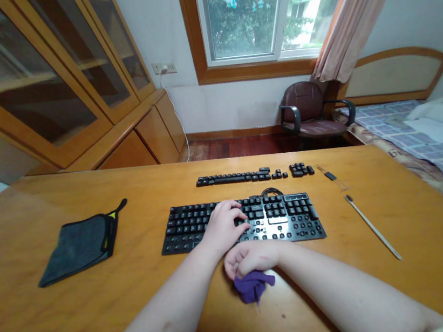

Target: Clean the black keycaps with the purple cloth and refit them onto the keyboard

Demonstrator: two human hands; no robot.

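Observation:
A black keyboard lies across the middle of the desk, its lower right rows bare of keycaps and showing the switches. Over its centre rests my left hand, fingers bent and apart, the tips touching the keyboard; I see nothing held in it. Just in front of the keyboard's near edge, my right hand is curled closed around a bunched purple cloth, which hangs out below the fingers onto the desk. Behind the keyboard, removed black keycaps are set out in rows and small clusters.
To the left lies a folded dark grey cloth with a black loop. A wire keycap puller and a thin brush lie on the right of the wooden desk. Beyond stand a chair and a bed.

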